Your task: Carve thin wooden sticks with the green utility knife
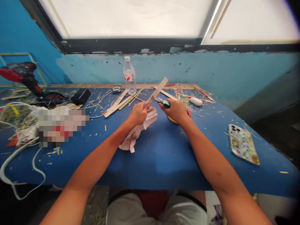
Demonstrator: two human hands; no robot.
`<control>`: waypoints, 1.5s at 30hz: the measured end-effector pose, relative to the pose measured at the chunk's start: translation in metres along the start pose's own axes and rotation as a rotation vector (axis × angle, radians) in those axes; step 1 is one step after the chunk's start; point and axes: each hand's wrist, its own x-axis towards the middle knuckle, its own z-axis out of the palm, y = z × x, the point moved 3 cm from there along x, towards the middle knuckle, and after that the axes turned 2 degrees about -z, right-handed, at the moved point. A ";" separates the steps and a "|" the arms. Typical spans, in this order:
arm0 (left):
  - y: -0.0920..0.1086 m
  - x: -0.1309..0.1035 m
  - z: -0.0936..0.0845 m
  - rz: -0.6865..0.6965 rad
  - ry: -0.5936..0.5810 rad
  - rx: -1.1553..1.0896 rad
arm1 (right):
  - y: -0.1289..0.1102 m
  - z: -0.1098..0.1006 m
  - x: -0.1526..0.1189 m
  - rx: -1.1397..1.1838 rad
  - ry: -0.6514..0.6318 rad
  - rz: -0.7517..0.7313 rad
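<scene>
My left hand (137, 113) is closed round the lower end of a flat, pale wooden strip (160, 87), which slants up and away to the right. Crumpled pinkish paper or cloth (131, 137) hangs beneath that hand; I cannot tell how firmly it is gripped. In my right hand (177, 109) is a knife (166, 103) with a green and black handle. Its blade points left and meets the strip or lies very close to it. Partly hidden under the right hand are red and yellow rings (172, 120), perhaps tape rolls, on the blue table (164, 162).
A water bottle (129, 76) stands behind loose strips (116, 104). At left are a power drill (28, 78), a black box (81, 96) and white cables (35, 165). Shavings and a white oval object (196, 101) lie at back right, a phone (243, 144) at right.
</scene>
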 end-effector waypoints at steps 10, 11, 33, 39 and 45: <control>0.006 -0.004 0.004 0.008 -0.067 -0.027 | -0.013 0.000 -0.002 -0.100 -0.033 0.076; 0.006 -0.004 0.005 0.002 -0.067 -0.029 | -0.015 0.000 -0.002 -0.107 -0.038 0.092; 0.005 -0.001 0.008 -0.024 -0.036 -0.075 | -0.009 0.003 0.009 -0.143 0.003 0.182; 0.005 -0.005 0.014 -0.043 -0.084 -0.080 | 0.021 -0.002 0.014 -0.139 0.036 0.318; 0.004 -0.007 0.019 -0.050 -0.096 -0.052 | 0.003 0.004 0.004 -0.155 -0.039 0.188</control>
